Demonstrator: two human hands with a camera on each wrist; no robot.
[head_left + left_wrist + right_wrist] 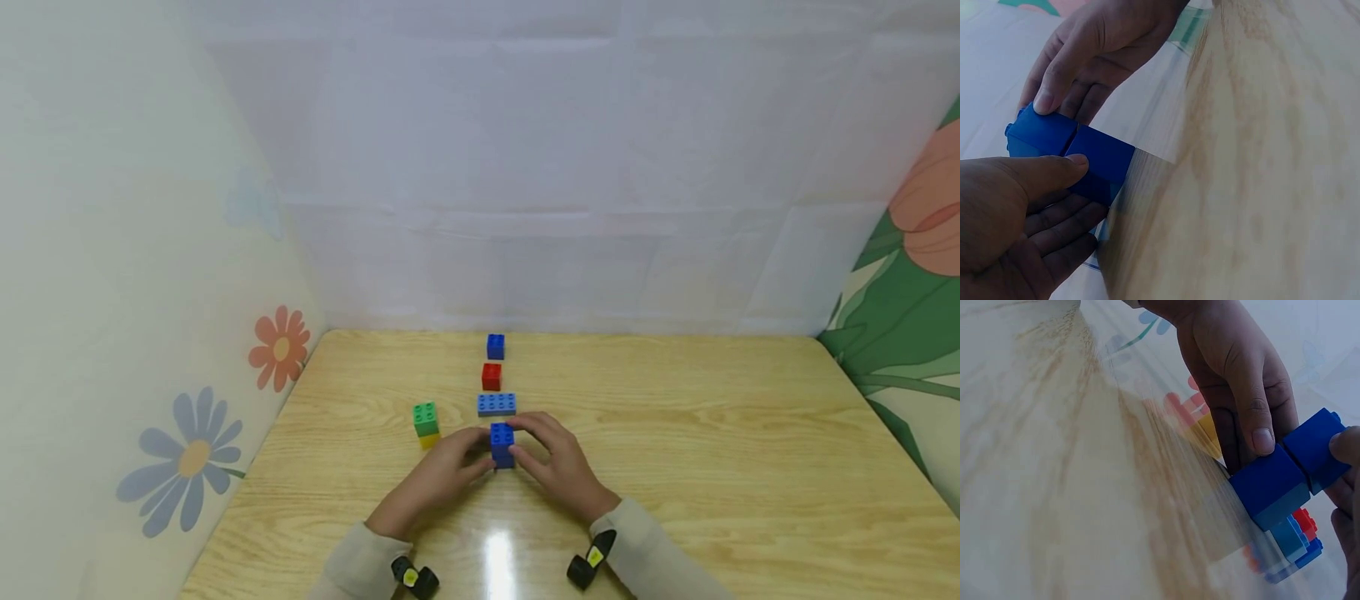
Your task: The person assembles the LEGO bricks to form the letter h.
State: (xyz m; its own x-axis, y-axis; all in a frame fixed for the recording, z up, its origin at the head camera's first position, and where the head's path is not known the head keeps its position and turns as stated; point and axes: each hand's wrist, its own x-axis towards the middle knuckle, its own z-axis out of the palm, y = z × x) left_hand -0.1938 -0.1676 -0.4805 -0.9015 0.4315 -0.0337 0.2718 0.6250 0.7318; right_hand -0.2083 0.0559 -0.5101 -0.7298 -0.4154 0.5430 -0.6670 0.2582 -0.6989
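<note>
While left hand point(444, 468) pinches lower blue toy brick point(1269, 486) on bench point(712, 433), right hand point(561, 468) pinches upper blue brick point(502, 439) atop it; light-blue eight-stud brick point(497, 406) just beyond hands, green brick point(425, 418) beyond left hand, leftward.

1. The left hand point(447, 465) and the right hand point(564, 467) hold a dark blue tower point(502, 442) made of two blocks, one from each side.
2. Just behind it lies a long, lighter blue block point(497, 405) with two rows of bumps.
3. Farther back sit a red block point(491, 377) and then a small blue block point(496, 347), nearly in a line.
4. Near the left hand, a green block point(425, 419) sits on a yellow block point(429, 441).
5. The bench point(712, 417) looks like light wood, with a shiny spot in front.
6. A white sheet point(525, 167) hangs behind.
7. A red flower point(281, 347) and a bluish flower point(194, 458) are on the left wall.
</note>
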